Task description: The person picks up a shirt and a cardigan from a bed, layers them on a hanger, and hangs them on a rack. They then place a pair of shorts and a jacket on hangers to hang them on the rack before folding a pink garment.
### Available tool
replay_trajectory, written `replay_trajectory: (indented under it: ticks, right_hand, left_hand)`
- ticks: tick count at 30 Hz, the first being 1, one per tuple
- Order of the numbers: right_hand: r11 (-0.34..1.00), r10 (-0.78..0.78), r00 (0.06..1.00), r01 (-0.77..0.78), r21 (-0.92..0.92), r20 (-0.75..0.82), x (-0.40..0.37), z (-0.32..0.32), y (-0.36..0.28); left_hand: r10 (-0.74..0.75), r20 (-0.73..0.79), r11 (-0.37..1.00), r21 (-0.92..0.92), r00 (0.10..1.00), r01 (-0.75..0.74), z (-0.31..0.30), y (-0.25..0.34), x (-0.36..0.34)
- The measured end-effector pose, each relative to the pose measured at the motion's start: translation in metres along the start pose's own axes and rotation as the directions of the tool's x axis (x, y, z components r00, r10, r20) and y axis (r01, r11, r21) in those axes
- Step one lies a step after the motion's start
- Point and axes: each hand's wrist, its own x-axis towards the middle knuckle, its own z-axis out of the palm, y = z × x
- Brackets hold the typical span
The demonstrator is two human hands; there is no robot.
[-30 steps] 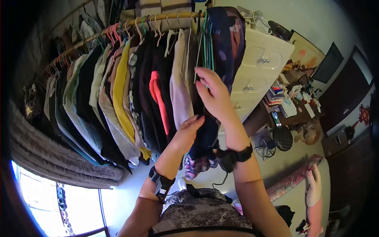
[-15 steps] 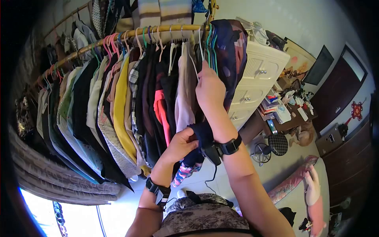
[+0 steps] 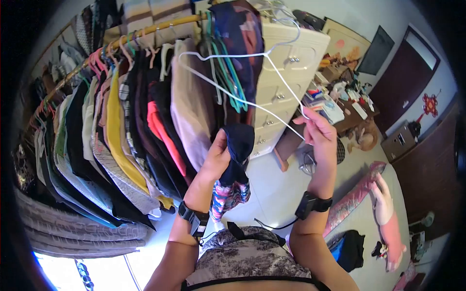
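Observation:
My right hand (image 3: 318, 133) grips one corner of a white wire hanger (image 3: 266, 54), fingers closed around its end. The hanger is off the rail, tilted, its hook toward the drawers and its other end in front of the hung clothes. My left hand (image 3: 217, 154) pinches the top of a dark navy garment (image 3: 239, 145), which hangs down from the fingers. Below the navy part, multicoloured zigzag-patterned fabric (image 3: 231, 196) shows. The hanger's lower bar passes above the garment in this view, apart from it.
A wooden rail (image 3: 167, 23) packed with hung clothes (image 3: 116, 121) runs along the left. Behind my right hand stand white drawers (image 3: 276, 97) and a cluttered desk (image 3: 359, 109). At right, a pink plush toy (image 3: 388, 233) and dark clothing (image 3: 352, 250) lie on a pale surface.
My right hand has taken the hanger off the rail and moved right and down, now holding it by a corner. The garment stays in my left hand. The view has shifted right.

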Motion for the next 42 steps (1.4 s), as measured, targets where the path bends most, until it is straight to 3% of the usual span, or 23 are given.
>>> replay_trajectory:
  ticks: [4,6,8,11,19,23,25,29,32,35,38,40,42]
  right_hand:
    - [0.997,0.068,0.996,-0.070,0.042,0.050,-0.050,-0.085,-0.010]
    - [0.997,0.081,0.994,-0.082,0.014,0.072,-0.075,-0.119,-0.017]
    - [0.996,0.094,0.996,-0.094,0.012,0.010,-0.096,-0.146,-0.023]
    - [0.991,0.126,0.990,-0.128,-0.040,-0.061,-0.122,-0.180,-0.031]
    - [0.981,0.158,0.982,-0.168,-0.097,-0.103,-0.160,-0.240,-0.033]
    - [0.970,0.186,0.982,-0.188,-0.152,-0.028,-0.162,-0.248,-0.030]
    - [0.958,0.186,0.982,-0.180,-0.223,0.007,-0.156,-0.241,-0.034]
    - [0.933,0.116,0.981,-0.053,-0.357,0.157,-0.135,-0.221,-0.043]
    - [0.929,0.025,0.960,0.081,-0.360,0.279,-0.118,-0.197,-0.046]
    - [0.921,-0.031,0.944,0.154,-0.357,0.327,-0.107,-0.174,-0.045]
    - [0.927,-0.046,0.947,0.159,-0.339,0.317,-0.106,-0.177,-0.030]
    - [0.936,-0.061,0.955,0.155,-0.315,0.289,-0.106,-0.177,-0.019]
    - [0.855,0.039,0.964,0.105,-0.508,0.265,-0.107,-0.171,-0.023]
  left_hand:
    - [-0.201,-0.040,0.967,-0.169,0.979,0.192,0.029,-0.013,-0.002]
    - [-0.194,-0.028,0.961,-0.204,0.981,0.184,0.041,-0.015,-0.001]
    - [-0.305,-0.036,0.931,-0.221,0.952,0.290,0.047,-0.021,-0.006]
    - [-0.294,-0.019,0.919,-0.281,0.956,0.277,0.044,-0.042,-0.007]
    - [-0.241,-0.126,0.965,-0.133,0.962,0.224,0.053,-0.019,0.000]
    - [-0.176,-0.094,0.983,0.042,0.980,0.181,0.050,-0.016,0.002]
    - [-0.136,0.000,0.951,0.280,0.991,0.131,0.064,-0.005,0.002]
    - [-0.192,0.214,0.827,0.561,0.958,0.040,0.087,0.005,0.008]
    - [-0.263,0.237,0.628,0.778,0.935,-0.021,0.095,0.004,0.014]
    - [-0.108,0.169,0.521,0.849,0.980,-0.089,0.099,-0.005,0.017]
    - [0.052,0.200,0.597,0.779,0.978,-0.191,0.114,0.007,0.013]
    - [-0.002,0.212,0.565,0.807,0.977,-0.174,0.110,0.008,0.014]
    - [-0.031,0.227,0.516,0.838,0.973,-0.179,0.108,0.007,0.014]
